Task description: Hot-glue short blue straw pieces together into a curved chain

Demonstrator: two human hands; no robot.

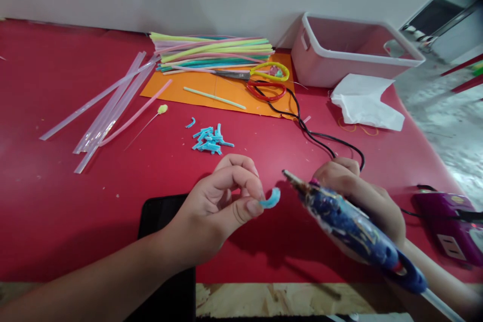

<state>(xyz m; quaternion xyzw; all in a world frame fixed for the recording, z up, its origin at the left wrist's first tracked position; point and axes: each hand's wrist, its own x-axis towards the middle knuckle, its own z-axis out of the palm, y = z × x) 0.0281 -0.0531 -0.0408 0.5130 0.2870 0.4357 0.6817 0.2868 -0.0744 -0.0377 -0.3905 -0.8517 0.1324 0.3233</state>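
Between its thumb and fingertips, my left hand [222,201] pinches a short, curved blue fuzzy piece [272,198]. My right hand [360,201] is wrapped round a blue glue gun [350,229], whose metal tip points up and left, a little apart from the blue piece. A small pile of cut blue pieces [211,140] lies on the red table beyond my left hand, with one curved blue piece [190,123] beside it. To the left of these lies a thin wire with a yellow fuzzy tip [162,109].
Clear glue sticks [113,105] lie at left. Pipe cleaners [215,53] and scissors [241,75] rest on orange card [162,85]. A pink bin [320,65], white cloth [366,103], black cord [317,136] and purple power box [449,226] are at right; a black phone [166,211] is under my left arm.
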